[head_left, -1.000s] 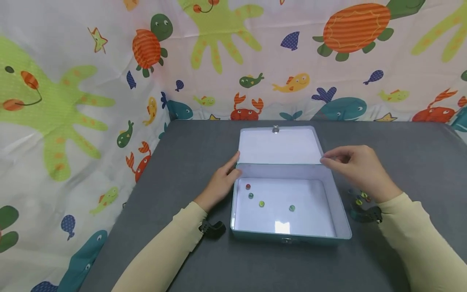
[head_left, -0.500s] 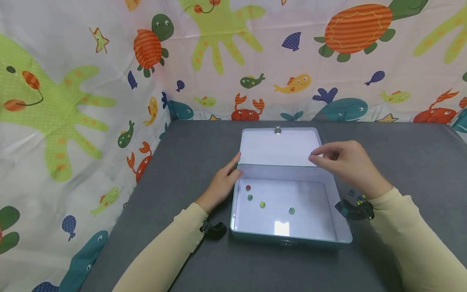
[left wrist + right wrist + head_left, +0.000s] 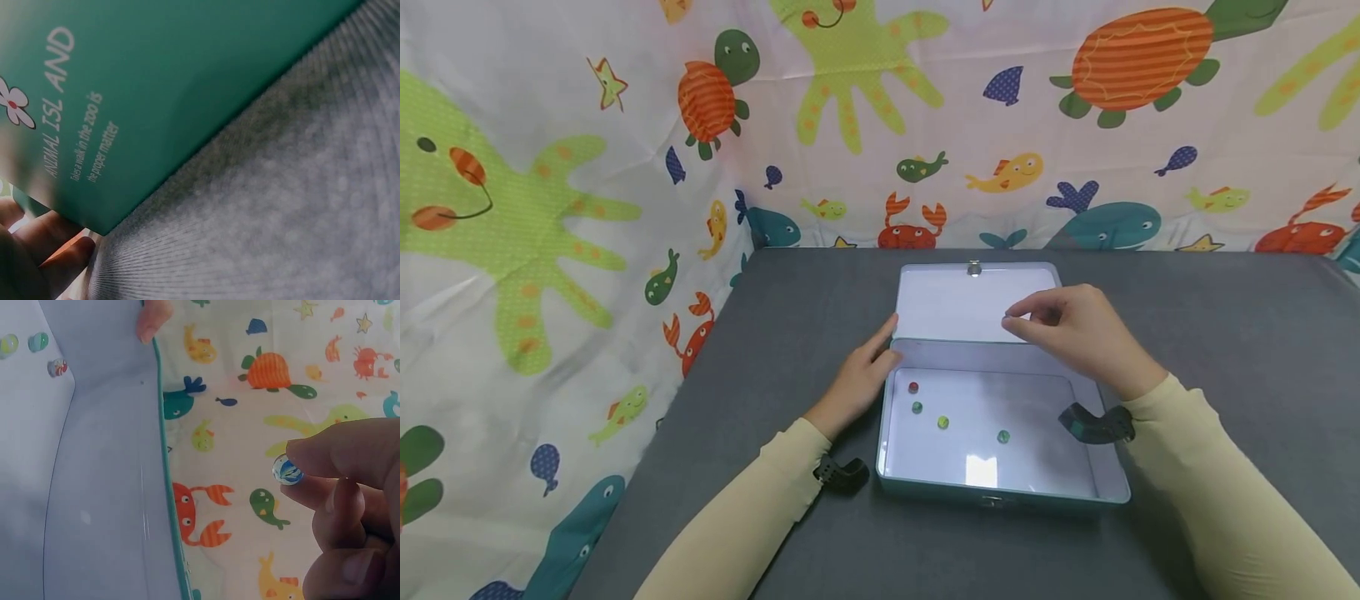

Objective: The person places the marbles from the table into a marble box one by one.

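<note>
A teal-green tin box (image 3: 1000, 495) with a white inside stands on the table, its lid (image 3: 955, 300) laid back. My left hand (image 3: 853, 383) holds the box at its back left corner, thumb over the rim; in the left wrist view its fingers (image 3: 53, 237) lie at the corner of the printed green wall. Between thumb and fingertips, my right hand (image 3: 1078, 329) pinches a clear marble with blue swirls (image 3: 287, 470), above the back of the box. Inside lie a red marble (image 3: 913, 387), a green one (image 3: 917, 407), a yellow-green one (image 3: 943, 422) and another green one (image 3: 1003, 437).
The box sits on a dark grey cloth-covered table (image 3: 812, 292). Behind and to the left hangs a white curtain (image 3: 850, 183) printed with sea animals. A metal clasp (image 3: 974, 268) sits on the lid's far edge. A dark wrist camera (image 3: 1093, 423) overhangs the box's right side.
My right hand has moved left with the marble, from beside the lid's right edge to over the lid and back wall. The left hand stays at the box. Loose marbles right of the box became hidden.
</note>
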`<state>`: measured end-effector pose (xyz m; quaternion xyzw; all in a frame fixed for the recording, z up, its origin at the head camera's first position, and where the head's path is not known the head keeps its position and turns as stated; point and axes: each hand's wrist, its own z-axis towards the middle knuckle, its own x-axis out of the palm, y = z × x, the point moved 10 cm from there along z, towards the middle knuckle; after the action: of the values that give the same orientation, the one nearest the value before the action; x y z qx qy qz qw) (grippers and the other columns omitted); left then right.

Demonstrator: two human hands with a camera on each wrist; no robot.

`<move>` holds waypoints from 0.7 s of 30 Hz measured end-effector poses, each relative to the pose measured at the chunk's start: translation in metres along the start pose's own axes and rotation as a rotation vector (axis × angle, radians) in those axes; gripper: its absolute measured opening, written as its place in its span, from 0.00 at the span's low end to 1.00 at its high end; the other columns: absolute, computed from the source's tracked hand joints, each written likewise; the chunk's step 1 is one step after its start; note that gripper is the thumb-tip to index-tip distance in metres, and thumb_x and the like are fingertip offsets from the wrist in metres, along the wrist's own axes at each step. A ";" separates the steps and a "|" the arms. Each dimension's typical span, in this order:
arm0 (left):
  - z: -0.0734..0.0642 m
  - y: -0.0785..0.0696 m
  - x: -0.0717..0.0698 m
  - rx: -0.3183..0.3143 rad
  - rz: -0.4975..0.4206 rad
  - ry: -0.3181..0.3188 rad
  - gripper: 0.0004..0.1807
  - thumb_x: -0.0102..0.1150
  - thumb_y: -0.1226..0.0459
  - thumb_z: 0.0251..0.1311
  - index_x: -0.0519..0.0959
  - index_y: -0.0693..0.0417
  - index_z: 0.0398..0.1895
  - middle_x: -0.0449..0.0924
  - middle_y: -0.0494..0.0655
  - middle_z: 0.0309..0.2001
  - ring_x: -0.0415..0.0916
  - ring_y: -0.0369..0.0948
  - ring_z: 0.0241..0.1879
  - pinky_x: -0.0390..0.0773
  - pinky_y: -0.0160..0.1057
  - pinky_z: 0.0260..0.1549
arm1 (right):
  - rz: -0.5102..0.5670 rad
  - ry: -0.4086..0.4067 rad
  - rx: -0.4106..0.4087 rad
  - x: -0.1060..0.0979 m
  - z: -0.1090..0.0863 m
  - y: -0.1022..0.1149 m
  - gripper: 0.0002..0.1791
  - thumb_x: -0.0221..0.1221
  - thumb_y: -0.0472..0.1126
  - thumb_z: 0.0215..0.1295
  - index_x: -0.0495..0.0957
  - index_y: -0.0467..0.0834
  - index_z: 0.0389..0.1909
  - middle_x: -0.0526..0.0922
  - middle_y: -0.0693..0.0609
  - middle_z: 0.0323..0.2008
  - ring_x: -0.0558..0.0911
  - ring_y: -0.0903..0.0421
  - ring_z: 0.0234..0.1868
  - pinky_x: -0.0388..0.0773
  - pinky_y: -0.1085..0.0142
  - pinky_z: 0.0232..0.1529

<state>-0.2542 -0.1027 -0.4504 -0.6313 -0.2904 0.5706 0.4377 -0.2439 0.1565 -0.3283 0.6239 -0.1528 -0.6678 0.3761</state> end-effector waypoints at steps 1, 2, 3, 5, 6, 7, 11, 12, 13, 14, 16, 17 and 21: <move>0.000 0.000 0.000 0.000 0.002 0.001 0.37 0.47 0.49 0.74 0.56 0.32 0.85 0.59 0.37 0.81 0.55 0.42 0.80 0.57 0.53 0.77 | 0.004 0.009 0.004 0.002 0.001 0.000 0.14 0.71 0.46 0.67 0.91 0.40 0.45 0.78 0.51 0.24 0.74 0.51 0.31 0.67 0.64 0.25; 0.000 0.000 0.000 -0.002 0.005 0.003 0.37 0.46 0.49 0.74 0.55 0.32 0.85 0.59 0.37 0.81 0.55 0.42 0.80 0.57 0.53 0.77 | 0.006 0.019 0.009 0.004 0.001 0.001 0.14 0.71 0.46 0.67 0.91 0.41 0.46 0.78 0.51 0.24 0.74 0.51 0.32 0.68 0.64 0.25; 0.000 0.000 0.000 -0.003 0.007 0.002 0.36 0.46 0.50 0.74 0.55 0.32 0.85 0.59 0.38 0.81 0.55 0.42 0.80 0.58 0.53 0.77 | 0.007 0.030 0.010 0.007 0.002 0.001 0.13 0.71 0.45 0.67 0.91 0.41 0.46 0.78 0.51 0.24 0.74 0.51 0.32 0.68 0.64 0.26; 0.000 0.000 0.000 -0.006 0.013 0.004 0.36 0.46 0.49 0.74 0.55 0.32 0.85 0.59 0.38 0.81 0.56 0.42 0.80 0.58 0.54 0.77 | 0.009 0.053 0.011 0.011 0.004 0.003 0.13 0.71 0.45 0.67 0.91 0.42 0.46 0.79 0.52 0.24 0.74 0.51 0.32 0.68 0.64 0.26; 0.000 0.001 0.000 -0.006 0.015 0.005 0.36 0.46 0.49 0.74 0.55 0.32 0.85 0.59 0.38 0.81 0.56 0.42 0.80 0.58 0.54 0.77 | 0.008 0.063 0.010 0.014 0.004 0.003 0.13 0.71 0.45 0.67 0.91 0.42 0.46 0.79 0.52 0.24 0.74 0.51 0.32 0.69 0.64 0.27; 0.001 0.001 0.000 -0.007 0.017 0.005 0.36 0.46 0.49 0.74 0.55 0.31 0.85 0.59 0.37 0.81 0.56 0.42 0.80 0.58 0.54 0.77 | 0.009 0.072 0.008 0.016 0.005 0.004 0.12 0.71 0.45 0.67 0.91 0.42 0.46 0.79 0.52 0.24 0.74 0.51 0.32 0.69 0.64 0.27; 0.002 0.001 0.000 0.004 0.021 0.005 0.36 0.46 0.49 0.74 0.55 0.31 0.85 0.59 0.37 0.81 0.56 0.43 0.80 0.58 0.54 0.77 | 0.013 0.099 0.001 0.026 0.007 0.008 0.13 0.71 0.45 0.67 0.92 0.42 0.46 0.80 0.52 0.24 0.75 0.51 0.32 0.70 0.63 0.29; 0.002 0.001 0.000 0.007 0.021 0.004 0.37 0.46 0.49 0.74 0.55 0.32 0.85 0.58 0.38 0.81 0.56 0.43 0.80 0.58 0.54 0.77 | 0.016 0.105 -0.002 0.029 0.008 0.010 0.12 0.71 0.45 0.67 0.91 0.42 0.46 0.80 0.52 0.24 0.75 0.51 0.32 0.70 0.63 0.29; 0.002 0.001 0.000 0.009 0.023 0.003 0.37 0.46 0.49 0.74 0.55 0.32 0.85 0.58 0.38 0.81 0.55 0.43 0.80 0.58 0.53 0.77 | 0.017 0.111 -0.003 0.031 0.009 0.010 0.13 0.71 0.45 0.67 0.91 0.43 0.46 0.80 0.52 0.24 0.75 0.51 0.32 0.70 0.63 0.29; 0.002 0.000 0.000 0.010 0.024 0.003 0.37 0.46 0.49 0.74 0.55 0.33 0.85 0.58 0.38 0.81 0.55 0.43 0.80 0.58 0.53 0.77 | 0.018 0.115 -0.003 0.034 0.009 0.011 0.13 0.71 0.45 0.67 0.91 0.43 0.46 0.79 0.52 0.24 0.75 0.51 0.32 0.70 0.63 0.29; 0.002 0.000 0.000 0.011 0.022 0.004 0.37 0.46 0.49 0.74 0.55 0.34 0.85 0.58 0.38 0.81 0.55 0.43 0.80 0.57 0.53 0.77 | 0.019 0.125 -0.005 0.039 0.011 0.013 0.12 0.71 0.44 0.66 0.91 0.43 0.46 0.79 0.52 0.24 0.74 0.51 0.31 0.70 0.63 0.29; 0.002 -0.001 0.000 0.014 0.018 0.005 0.37 0.46 0.49 0.74 0.55 0.35 0.85 0.58 0.39 0.81 0.55 0.43 0.80 0.57 0.54 0.77 | 0.018 0.129 -0.006 0.041 0.012 0.014 0.12 0.71 0.44 0.66 0.91 0.43 0.46 0.79 0.52 0.23 0.74 0.51 0.31 0.70 0.63 0.29; 0.000 -0.002 0.000 0.022 0.001 0.010 0.37 0.47 0.50 0.74 0.55 0.36 0.86 0.58 0.40 0.82 0.55 0.45 0.80 0.57 0.56 0.77 | 0.020 0.140 -0.015 0.047 0.014 0.017 0.11 0.72 0.43 0.66 0.92 0.43 0.46 0.79 0.52 0.23 0.74 0.51 0.31 0.71 0.63 0.28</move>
<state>-0.2544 -0.1019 -0.4490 -0.6293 -0.2817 0.5707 0.4460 -0.2490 0.1082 -0.3483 0.6645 -0.1273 -0.6200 0.3972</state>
